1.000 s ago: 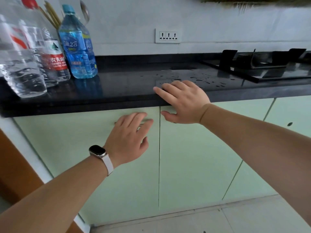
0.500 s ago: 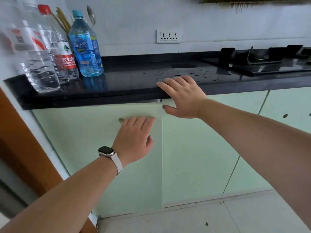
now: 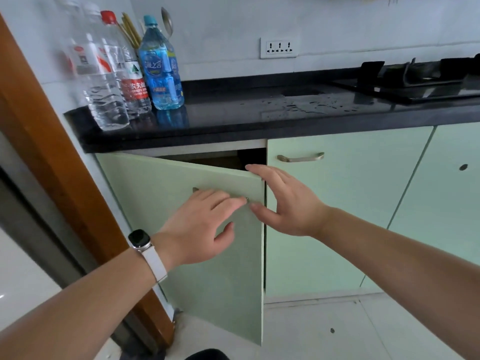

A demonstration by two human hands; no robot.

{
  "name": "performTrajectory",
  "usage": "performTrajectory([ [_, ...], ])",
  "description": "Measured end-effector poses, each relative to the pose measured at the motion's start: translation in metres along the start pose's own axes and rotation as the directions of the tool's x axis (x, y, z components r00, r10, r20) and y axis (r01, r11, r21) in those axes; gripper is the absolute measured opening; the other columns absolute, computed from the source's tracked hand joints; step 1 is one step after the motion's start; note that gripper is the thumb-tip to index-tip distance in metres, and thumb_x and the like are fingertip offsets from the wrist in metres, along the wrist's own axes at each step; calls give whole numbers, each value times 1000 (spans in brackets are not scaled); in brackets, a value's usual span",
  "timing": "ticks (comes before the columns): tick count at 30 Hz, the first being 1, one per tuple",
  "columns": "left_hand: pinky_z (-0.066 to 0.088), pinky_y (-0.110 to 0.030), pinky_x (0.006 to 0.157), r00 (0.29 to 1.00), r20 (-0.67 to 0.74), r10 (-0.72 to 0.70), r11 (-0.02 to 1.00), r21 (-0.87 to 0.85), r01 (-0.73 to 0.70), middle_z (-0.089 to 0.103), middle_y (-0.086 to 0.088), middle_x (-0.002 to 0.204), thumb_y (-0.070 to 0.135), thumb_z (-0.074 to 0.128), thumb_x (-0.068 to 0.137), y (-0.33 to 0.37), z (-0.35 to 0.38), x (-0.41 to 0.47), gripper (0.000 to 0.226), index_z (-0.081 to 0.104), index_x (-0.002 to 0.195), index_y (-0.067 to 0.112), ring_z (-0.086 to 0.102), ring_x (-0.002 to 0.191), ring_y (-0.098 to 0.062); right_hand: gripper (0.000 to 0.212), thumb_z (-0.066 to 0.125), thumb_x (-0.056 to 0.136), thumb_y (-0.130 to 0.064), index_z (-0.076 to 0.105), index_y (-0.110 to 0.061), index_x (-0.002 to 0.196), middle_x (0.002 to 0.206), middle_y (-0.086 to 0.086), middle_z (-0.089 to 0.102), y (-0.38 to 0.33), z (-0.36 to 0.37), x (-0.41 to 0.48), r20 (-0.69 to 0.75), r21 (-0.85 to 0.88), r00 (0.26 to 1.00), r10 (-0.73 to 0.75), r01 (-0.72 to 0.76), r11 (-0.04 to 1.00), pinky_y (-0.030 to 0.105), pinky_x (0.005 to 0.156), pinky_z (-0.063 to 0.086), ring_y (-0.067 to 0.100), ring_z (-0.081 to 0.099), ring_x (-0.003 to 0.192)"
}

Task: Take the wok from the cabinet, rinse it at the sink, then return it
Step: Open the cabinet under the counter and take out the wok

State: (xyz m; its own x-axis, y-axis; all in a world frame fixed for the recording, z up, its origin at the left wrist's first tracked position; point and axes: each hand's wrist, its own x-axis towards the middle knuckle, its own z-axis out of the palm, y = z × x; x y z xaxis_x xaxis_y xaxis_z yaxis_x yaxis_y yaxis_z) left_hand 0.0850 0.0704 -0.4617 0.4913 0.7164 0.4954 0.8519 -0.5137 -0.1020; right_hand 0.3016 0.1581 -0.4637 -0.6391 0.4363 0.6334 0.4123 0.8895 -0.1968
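Under the black stone countertop, the pale green cabinet door stands ajar.
Left hand lies over its metal bar handle; hooked or not, I can't tell. Right hand, fingers straight, touches the door's free edge. Dark opening behind; wok hidden from me.

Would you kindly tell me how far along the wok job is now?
Done: the pale green cabinet door stands partly open. In hand: the left hand lies over its metal handle, the right hand touches its free edge. Left: no wok shows yet, so fetching, rinsing and returning all remain.
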Motion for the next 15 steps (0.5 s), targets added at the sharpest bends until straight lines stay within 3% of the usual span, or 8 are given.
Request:
performTrajectory([
  [4,52,-45,79,978,-208,3,998,56,9,63,-16,109,23,63,86,3,-13,-21,36,56,119,12,60,93,-30,57,56,89,-42,33,-26,138,122,2,61,-28,4,-5,12,214,1000,-5,3,977,37,79,56,20,60,103],
  [6,50,-47,92,955,-295,-27,992,112,63,58,-21,124,31,62,87,4,-27,-27,43,52,124,11,57,108,-33,55,57,88,-41,30,-32,135,115,0,61,-36,6,-7,12,289,1000,9,-11,957,40,71,55,20,62,93],
  [9,26,-41,116,982,-171,-76,973,202,110,45,-16,150,51,56,90,9,-47,-29,66,46,142,12,39,140,-31,59,59,88,-33,28,-26,137,111,-1,60,-49,15,-11,-16,359,998,-69,70,931,35,65,53,15,61,84],
  [11,22,-43,119,995,-56,-86,971,220,97,47,-11,149,62,52,88,15,-55,-32,76,43,145,13,38,141,-28,66,64,88,-24,29,-10,142,114,-2,57,-61,22,-12,-52,392,985,-162,169,904,22,70,49,1,57,88],
  [13,32,-47,116,999,-30,-43,980,195,48,57,-12,134,67,55,84,20,-63,-42,78,45,137,10,50,128,-30,69,65,87,-23,32,5,141,120,5,57,-77,27,-11,-91,388,959,-270,284,877,14,85,43,-4,54,101],
  [15,45,-50,103,997,-78,4,990,139,7,62,-15,116,68,58,81,20,-73,-60,74,47,124,8,57,110,-32,68,60,91,-30,32,7,141,132,20,57,-94,33,-9,-97,408,919,-382,387,827,26,97,47,15,59,117],
])
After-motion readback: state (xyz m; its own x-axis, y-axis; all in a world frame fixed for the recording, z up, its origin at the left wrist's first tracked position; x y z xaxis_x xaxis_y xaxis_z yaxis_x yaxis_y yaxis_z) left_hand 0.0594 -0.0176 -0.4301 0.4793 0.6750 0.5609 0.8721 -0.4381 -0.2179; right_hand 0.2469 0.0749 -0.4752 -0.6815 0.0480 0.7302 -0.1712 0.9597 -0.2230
